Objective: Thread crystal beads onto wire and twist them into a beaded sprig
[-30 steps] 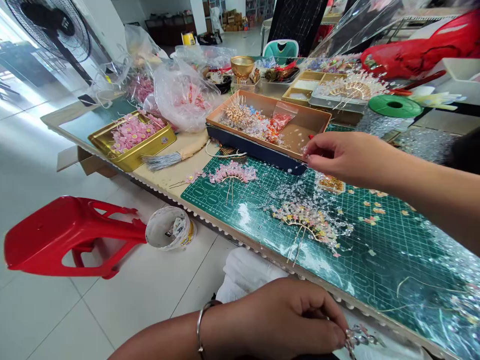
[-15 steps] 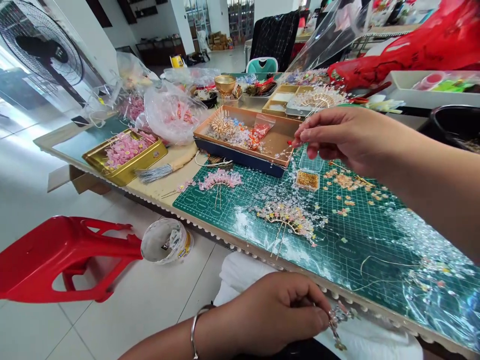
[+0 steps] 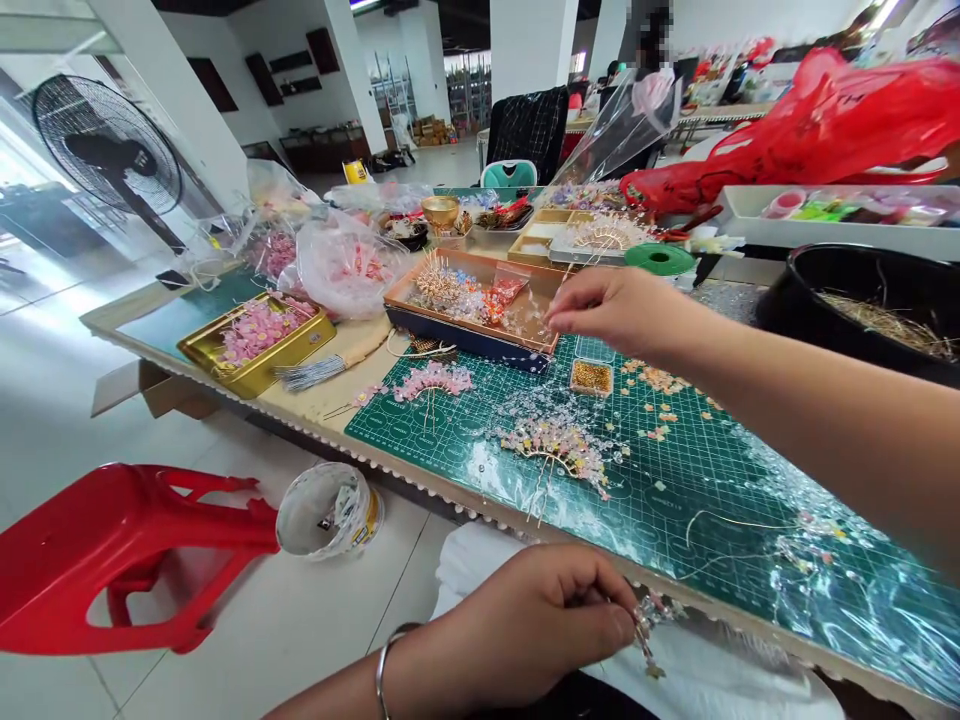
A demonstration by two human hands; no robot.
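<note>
My left hand [image 3: 547, 620] is closed below the table edge, pinching a small beaded ornament [image 3: 651, 622] of clear and pink beads over my lap. My right hand [image 3: 615, 312] reaches out over the green cutting mat [image 3: 697, 500] with fingertips pinched together at the near edge of a brown tray [image 3: 540, 330] holding gold pins and coloured beads. What the fingertips pinch is too small to make out. Two finished beaded hair combs, a pink comb [image 3: 433, 380] and a multicoloured comb [image 3: 559, 445], lie on the mat.
A gold tin [image 3: 255, 345] of pink flowers, plastic bags [image 3: 345, 265], a small box of gold beads [image 3: 591, 376] and a black bowl [image 3: 862, 300] sit on the table. A red stool [image 3: 112, 550] lies tipped on the floor beside a white tub [image 3: 326, 495]. A fan [image 3: 109, 160] stands at left.
My right hand has moved left and further out to the brown tray's near edge, fingers still pinched. The left hand keeps its hold on the ornament; the view has tilted up.
</note>
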